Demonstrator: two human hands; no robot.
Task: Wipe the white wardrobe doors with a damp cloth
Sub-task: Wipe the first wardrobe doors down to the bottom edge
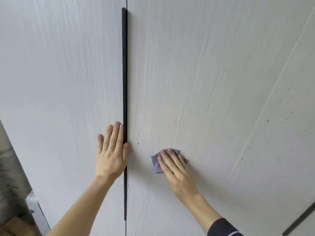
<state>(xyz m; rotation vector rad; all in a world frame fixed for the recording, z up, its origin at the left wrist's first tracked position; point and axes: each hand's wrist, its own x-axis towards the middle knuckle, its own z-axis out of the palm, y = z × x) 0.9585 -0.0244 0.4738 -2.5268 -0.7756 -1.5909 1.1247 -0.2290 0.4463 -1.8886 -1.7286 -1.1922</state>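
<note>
We press our left hand [111, 154] flat on the left door [59, 82], low in the middle of the frame. Its fingers are straight and close together, with a ring [111, 147] on one of them. The thumb lies against the black handle strip [124, 65], which runs up the gap between the two doors from near the bottom edge almost to the top.

Our right hand [177, 171], coming out of a dark sleeve [223, 227] at the lower right, holds straight fingers over a crumpled lilac cloth [156, 165] and presses it against the right door [187, 74]. The cloth sits low and just right of centre, showing past the fingertips and to their left.

Between cloth and handle strip is a narrow band of bare door dotted with dark specks [136, 133]. Above the cloth the door stretches wide to the top of the frame. Further right, a thin seam [272, 92] slants down from the upper right, with another speckled panel [281, 133] beyond it. At the lower left the left door's outer edge slants past a patch of wooden floor [13, 223].
</note>
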